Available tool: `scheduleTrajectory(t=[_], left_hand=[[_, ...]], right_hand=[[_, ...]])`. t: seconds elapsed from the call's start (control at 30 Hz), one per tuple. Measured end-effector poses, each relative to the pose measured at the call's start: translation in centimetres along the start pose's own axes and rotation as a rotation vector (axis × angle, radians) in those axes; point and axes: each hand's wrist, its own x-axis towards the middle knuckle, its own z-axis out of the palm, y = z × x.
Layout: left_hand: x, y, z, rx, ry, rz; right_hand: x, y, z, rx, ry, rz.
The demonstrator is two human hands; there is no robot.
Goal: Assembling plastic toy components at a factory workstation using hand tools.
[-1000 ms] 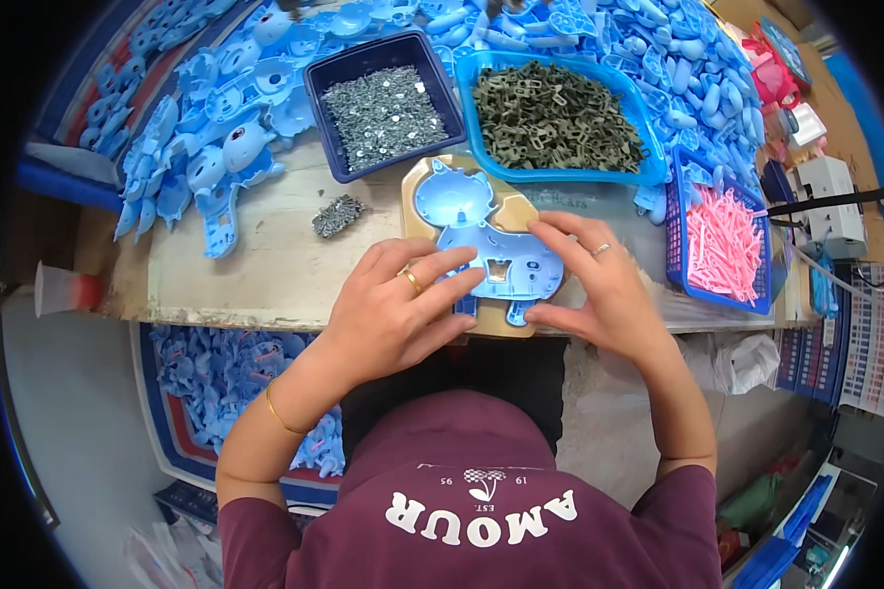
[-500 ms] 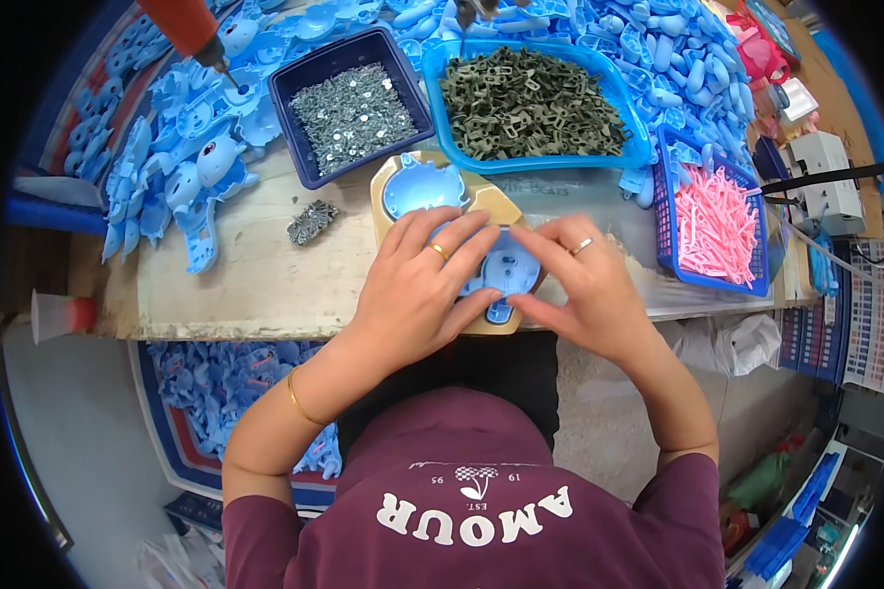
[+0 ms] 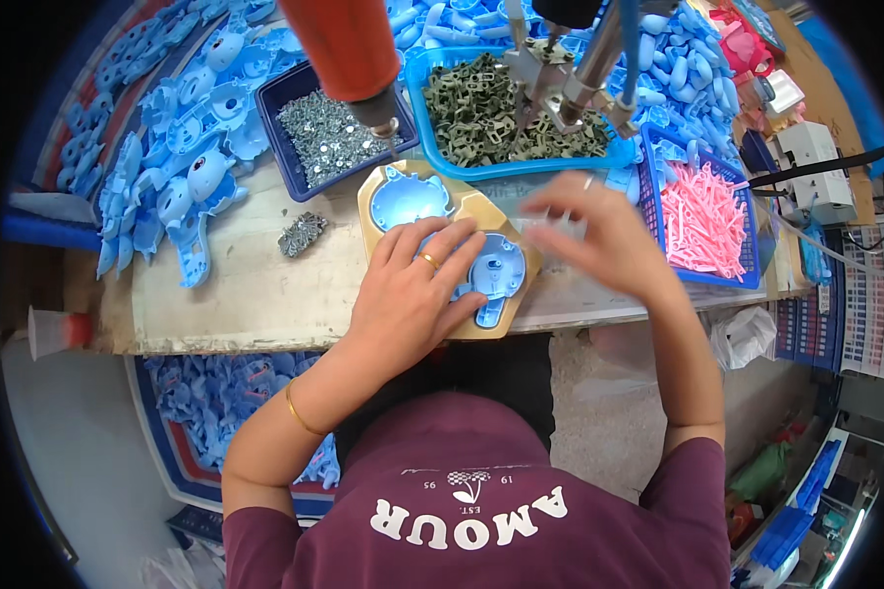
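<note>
A tan jig lies at the table's near edge, with a round blue plastic shell in its upper left and another blue shell in its lower right. My left hand rests over the jig, fingers stretched across the middle and thumb beside the lower shell; what lies under the palm is hidden. Lifted off to the right of the jig is my right hand, motion-blurred, its fingers apart from the thumb and nothing visible between them. An orange power screwdriver hangs above the jig's far side.
Beyond the jig stand a navy tray of screws and a light blue tray of dark green clips. A metal fixture hangs overhead. Pink strips fill a basket at right. Blue shells and a small screw heap are at left.
My right hand has left the lower shell and moved up and right. My left hand stays on the jig. The screwdriver and metal fixture have come further into view.
</note>
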Motion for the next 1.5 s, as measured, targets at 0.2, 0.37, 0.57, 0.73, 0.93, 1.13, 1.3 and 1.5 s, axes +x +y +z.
scheduleTrajectory(t=[0.2, 0.37, 0.57, 0.73, 0.93, 1.13, 1.3, 1.5], left_hand=[[0.2, 0.1, 0.0, 0.016, 0.004, 0.007], [0.3, 0.1, -0.3, 0.012, 0.006, 0.018], [1.0, -0.3, -1.2, -0.054, -0.004, 0.026], [3.2, -0.1, -2.1, -0.24, 0.185, -0.074], [3.5, -0.1, -1.3, -0.489, 0.091, -0.163], [1.9, -0.7, -2.7, -0.732, 0.009, -0.437], [1.4, -0.6, -2.0, -0.923, 0.013, -0.475], [1.7, -0.5, -1.8, -1.061, 0.041, -0.542]], right_hand=[[7.2, 4.2, 0.3, -0.408, 0.198, -0.08], [9.0, 6.4, -0.1, -0.317, 0.0, -0.023], [8.0, 4.7, -2.7, 0.336, -0.049, 0.329], [5.5, 0.2, -2.5, 0.158, -0.099, 0.046], [1.0, -3.4, -0.9, 0.223, -0.057, 0.072], [-5.3, 8.9, -8.4, -0.506, 0.341, 0.482], [-7.1, 13.4, -8.0, -0.628, 0.2, 0.546], [-8.2, 14.7, -10.6, -0.323, 0.405, 0.446]])
